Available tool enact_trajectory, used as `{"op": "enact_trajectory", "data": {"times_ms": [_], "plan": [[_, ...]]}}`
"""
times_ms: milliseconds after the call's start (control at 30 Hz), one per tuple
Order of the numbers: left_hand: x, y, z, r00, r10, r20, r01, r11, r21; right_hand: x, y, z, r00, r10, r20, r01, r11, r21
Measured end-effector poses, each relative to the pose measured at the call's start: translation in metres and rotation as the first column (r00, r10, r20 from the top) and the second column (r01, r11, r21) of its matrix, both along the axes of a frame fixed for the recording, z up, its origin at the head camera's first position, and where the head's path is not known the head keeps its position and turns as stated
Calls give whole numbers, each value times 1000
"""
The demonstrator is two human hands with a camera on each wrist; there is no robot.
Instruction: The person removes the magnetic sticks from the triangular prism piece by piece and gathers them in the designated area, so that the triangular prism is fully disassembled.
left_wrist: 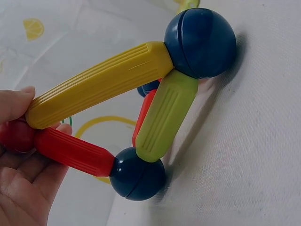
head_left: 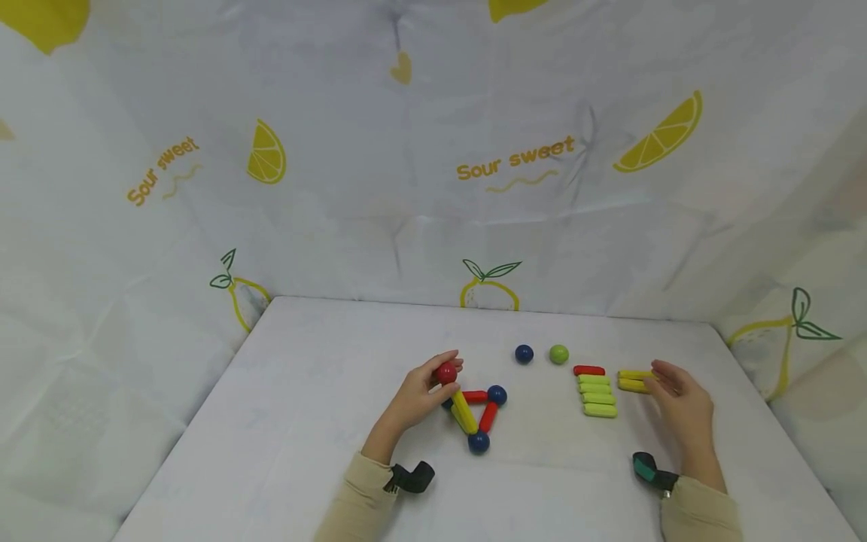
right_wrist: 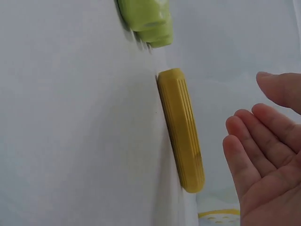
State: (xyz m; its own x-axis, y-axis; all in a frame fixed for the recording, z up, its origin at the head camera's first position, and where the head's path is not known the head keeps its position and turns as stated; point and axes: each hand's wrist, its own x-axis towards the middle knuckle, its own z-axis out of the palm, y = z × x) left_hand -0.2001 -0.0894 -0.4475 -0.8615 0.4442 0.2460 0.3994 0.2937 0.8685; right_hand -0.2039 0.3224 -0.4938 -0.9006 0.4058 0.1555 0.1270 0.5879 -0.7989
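Observation:
My left hand [head_left: 411,397] grips a red ball [head_left: 445,373] between thumb and fingers. That ball tops a structure of magnetic rods and balls; a long yellow rod [left_wrist: 101,84] and a red rod [left_wrist: 75,151] slope down from it. Its triangular base has blue balls [head_left: 479,442] at the corners, joined by red rods [head_left: 488,416] and a light green rod [left_wrist: 168,115]. Over at the right, my right hand [head_left: 684,410] hovers by two yellow rods [head_left: 633,385], thumb and fingers apart. The right wrist view shows a gap between those fingers and the near yellow rod [right_wrist: 181,132].
Left of the yellow rods lie several light green rods [head_left: 600,410] in a column, with a red rod [head_left: 589,370] behind them. A loose blue ball [head_left: 524,354] and a green ball [head_left: 558,354] sit farther back. A lemon-print cloth [head_left: 352,248] hangs behind the white table [head_left: 271,444].

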Motion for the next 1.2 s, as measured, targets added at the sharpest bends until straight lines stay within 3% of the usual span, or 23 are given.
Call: {"op": "enact_trajectory", "data": {"times_ms": [100,167,333,500,700,867,1000,1100,1200], "plan": [[1,1,0,1000,10,-8,-10,1000,-4,-3,-8,0,999,34,-6,-34,999,6],[1,1,0,1000,10,-17,-10,1000,-7,-11,-10,-9,994,87,-61,-86,996,17],[0,-1,-1,1000,-3,-24,3,1000,5,-32,-23,-35,942,280,-186,-271,960,71],[-3,-4,-7,996,-86,26,84,994,73,-27,-66,-23,904,394,-168,-389,919,62],[-8,-7,-19,975,-210,71,194,962,192,-10,-117,11,807,581,-102,-589,804,-84],[-12,-8,-29,968,-242,70,220,947,232,-13,-142,11,751,660,15,-640,732,-234],[-19,-8,-45,976,-211,59,195,959,207,-16,-152,4,692,719,66,-679,680,-276],[-24,-5,-62,989,-131,66,124,987,105,-16,-157,-2,649,757,75,-717,641,-275],[-27,1,-74,995,-30,91,32,999,-17,-15,-161,-8,630,773,81,-732,625,-272]]}}
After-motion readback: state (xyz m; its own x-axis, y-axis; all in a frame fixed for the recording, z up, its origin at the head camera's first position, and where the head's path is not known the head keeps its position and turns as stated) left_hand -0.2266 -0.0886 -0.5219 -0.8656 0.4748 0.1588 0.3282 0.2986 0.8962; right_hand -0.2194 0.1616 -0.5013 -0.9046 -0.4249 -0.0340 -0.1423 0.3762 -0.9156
